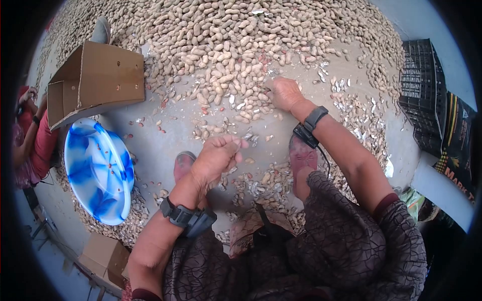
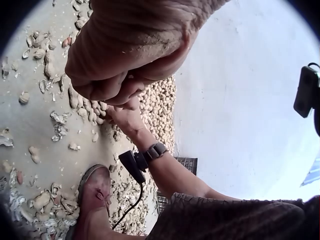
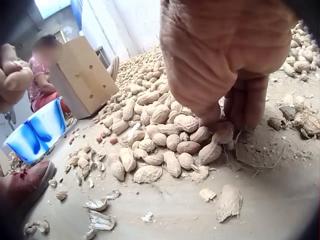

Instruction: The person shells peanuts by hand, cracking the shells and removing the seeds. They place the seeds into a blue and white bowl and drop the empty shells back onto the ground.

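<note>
The fingers of the right hand [image 1: 286,93] curl down into the near edge of the peanut pile [image 1: 226,45], their tips pressed among the pods; the right wrist view shows them bent together against a cluster of peanuts [image 3: 175,145], though whether they close round a single pod cannot be told. The pods are pale tan, ridged and dusty, most two-lobed, and lie heaped thickly across the grey floor [image 1: 155,150], thinning toward the person. The left hand [image 1: 216,156] is held up above the floor with its fingers curled into a loose fist, thumb and fingertips pinched on a peanut [image 3: 17,79] that shows at the left edge of the right wrist view. Broken shells [image 1: 261,183] and a few reddish kernels are scattered below both hands, round the person's shoes. Farther left stand a cardboard box [image 1: 98,80] and a blue-and-white basin [image 1: 98,170].
</note>
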The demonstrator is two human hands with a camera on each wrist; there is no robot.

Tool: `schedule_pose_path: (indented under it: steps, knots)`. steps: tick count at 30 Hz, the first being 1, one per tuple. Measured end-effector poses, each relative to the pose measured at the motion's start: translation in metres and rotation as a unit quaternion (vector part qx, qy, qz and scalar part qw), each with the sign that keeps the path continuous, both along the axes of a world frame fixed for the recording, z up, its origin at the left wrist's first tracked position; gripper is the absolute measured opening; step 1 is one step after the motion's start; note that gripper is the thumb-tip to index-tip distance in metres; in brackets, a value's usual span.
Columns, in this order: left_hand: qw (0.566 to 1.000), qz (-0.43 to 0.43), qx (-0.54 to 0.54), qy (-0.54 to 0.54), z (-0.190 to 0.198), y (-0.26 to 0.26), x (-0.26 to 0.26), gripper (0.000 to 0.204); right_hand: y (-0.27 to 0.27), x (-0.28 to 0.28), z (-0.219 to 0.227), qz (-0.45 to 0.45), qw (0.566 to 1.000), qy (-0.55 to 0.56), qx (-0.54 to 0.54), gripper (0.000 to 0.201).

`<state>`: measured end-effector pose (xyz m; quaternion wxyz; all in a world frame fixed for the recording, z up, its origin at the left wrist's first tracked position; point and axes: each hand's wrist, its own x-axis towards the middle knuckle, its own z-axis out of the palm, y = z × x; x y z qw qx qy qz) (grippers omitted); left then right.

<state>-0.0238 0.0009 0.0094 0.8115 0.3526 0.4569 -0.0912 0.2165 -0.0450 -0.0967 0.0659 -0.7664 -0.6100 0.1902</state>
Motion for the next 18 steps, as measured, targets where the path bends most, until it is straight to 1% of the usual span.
schedule_pose_path:
  steps: [2,3,5,6,8,9,11,12,14,15,17,18]
  knots:
    - [1.0,0.0,0.001,-0.005,-0.001,0.001,-0.001,0.017,0.002,0.0,0.002,0.019,0.999,0.013,-0.034,0.015]
    - [1.0,0.002,-0.001,-0.006,0.0,0.001,-0.001,0.017,0.003,-0.001,0.004,0.019,0.999,0.013,-0.034,0.015]
    - [1.0,0.005,-0.003,-0.006,0.0,0.0,0.0,0.017,0.005,-0.005,0.008,0.065,0.995,-0.023,-0.066,0.015]
    - [1.0,0.006,0.001,-0.003,0.0,-0.002,0.001,0.017,0.005,-0.005,0.01,0.066,0.995,-0.023,-0.066,0.015]
    - [1.0,0.008,0.005,0.003,0.0,-0.002,0.0,0.017,0.004,-0.005,0.014,0.046,0.993,-0.004,-0.105,0.016]
    - [1.0,0.01,0.0,-0.004,-0.002,-0.002,-0.002,0.017,0.003,-0.004,0.016,0.047,0.993,-0.003,-0.105,0.016]
    - [1.0,0.013,-0.005,-0.011,-0.003,-0.002,-0.004,0.017,-0.002,0.006,0.018,-0.046,0.99,0.034,-0.131,0.018]
    - [1.0,0.014,-0.002,0.0,-0.002,-0.002,-0.004,0.016,-0.004,0.01,0.017,-0.046,0.99,0.033,-0.131,0.018]
    - [1.0,0.016,-0.001,0.009,-0.002,-0.002,-0.003,0.016,-0.008,0.019,0.015,-0.136,0.981,0.069,-0.117,0.02]
    - [1.0,0.017,-0.001,0.012,-0.002,-0.002,-0.002,0.016,-0.011,0.022,0.012,-0.137,0.981,0.068,-0.119,0.02]
    - [1.0,0.018,0.001,0.016,-0.002,-0.002,-0.001,0.016,-0.012,0.024,0.009,-0.089,0.989,0.016,-0.121,0.02]
    - [1.0,0.016,0.002,0.013,-0.002,-0.003,-0.001,0.016,-0.012,0.023,0.009,-0.089,0.989,0.017,-0.12,0.02]
